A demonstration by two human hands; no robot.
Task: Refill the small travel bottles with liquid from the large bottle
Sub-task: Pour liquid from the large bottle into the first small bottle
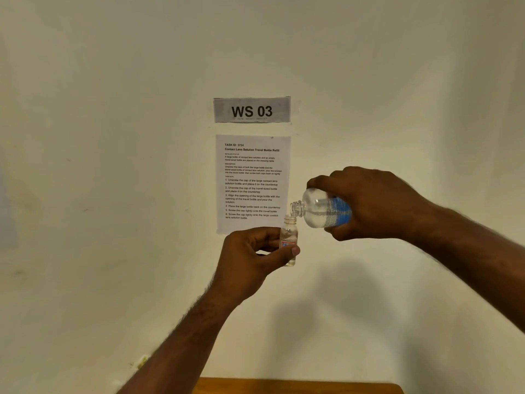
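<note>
Large bottle [318, 207]: clear glossy plastic. Travel bottle [289, 237]: same. Instruction sheet [252, 183]: matt paper. Wall [113, 137]: matt paint. Worktop [298, 386]: smooth wood.

A cream wall [113, 137] bears two taped paper signs [252, 110] above a wooden tabletop [298, 386].

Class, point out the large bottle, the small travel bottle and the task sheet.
large bottle [326, 209]: head view, clear shoulder beside the blue label.
small travel bottle [289, 233]: head view, clear upper body.
task sheet [252, 183]: head view, printed middle.
</note>
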